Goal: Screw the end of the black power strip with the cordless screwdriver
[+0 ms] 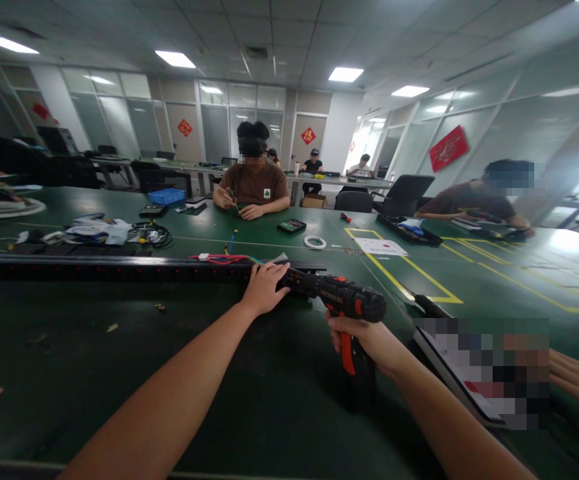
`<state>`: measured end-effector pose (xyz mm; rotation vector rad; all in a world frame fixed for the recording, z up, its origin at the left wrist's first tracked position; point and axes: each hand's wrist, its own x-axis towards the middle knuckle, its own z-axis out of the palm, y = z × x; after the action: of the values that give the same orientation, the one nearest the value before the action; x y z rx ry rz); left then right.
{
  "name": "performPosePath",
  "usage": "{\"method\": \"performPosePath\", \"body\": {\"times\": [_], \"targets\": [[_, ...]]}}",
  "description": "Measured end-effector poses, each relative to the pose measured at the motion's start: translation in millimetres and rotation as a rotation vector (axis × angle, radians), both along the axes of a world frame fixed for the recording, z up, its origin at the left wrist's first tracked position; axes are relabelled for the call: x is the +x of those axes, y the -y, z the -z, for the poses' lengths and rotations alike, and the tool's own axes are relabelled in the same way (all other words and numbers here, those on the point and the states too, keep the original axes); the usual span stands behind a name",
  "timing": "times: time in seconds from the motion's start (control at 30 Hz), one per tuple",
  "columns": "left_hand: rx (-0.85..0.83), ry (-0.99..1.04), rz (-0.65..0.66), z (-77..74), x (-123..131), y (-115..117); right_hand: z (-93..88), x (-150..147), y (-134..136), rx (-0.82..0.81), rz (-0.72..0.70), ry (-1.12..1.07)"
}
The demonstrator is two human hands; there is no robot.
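Note:
A long black rail (119, 268) with evenly spaced red marks lies across the table from the left edge. My left hand (265, 288) grips its right end, fingers over the top and thumb toward the drill. In my right hand (362, 337), a black and orange cordless drill (352, 297) is held by its handle, its nose at the rail's end beside my left hand. The contact point of its tip is hidden. Red wires (227, 257) with a white connector lie along the rail's top, near my left fingers.
Beyond the rail are a white tape roll (314, 243), a black box (292, 227), a blue basket (167, 196), bundled cables (150, 234) and a screwdriver (346, 217). Yellow tape (419, 273) marks the table. Another person's hand (577, 380) is at right; a co-worker (253, 177) sits opposite.

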<state>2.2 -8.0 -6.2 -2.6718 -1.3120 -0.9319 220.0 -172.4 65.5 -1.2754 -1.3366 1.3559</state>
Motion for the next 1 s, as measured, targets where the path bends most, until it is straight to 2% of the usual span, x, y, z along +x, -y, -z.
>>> {"method": "performPosePath", "body": {"times": [1.0], "targets": [[-0.022, -0.001, 0.002, -2.2, -1.6, 2.0, -5.5, -3.9, 3.8, -0.001, -0.008, 0.034]]}}
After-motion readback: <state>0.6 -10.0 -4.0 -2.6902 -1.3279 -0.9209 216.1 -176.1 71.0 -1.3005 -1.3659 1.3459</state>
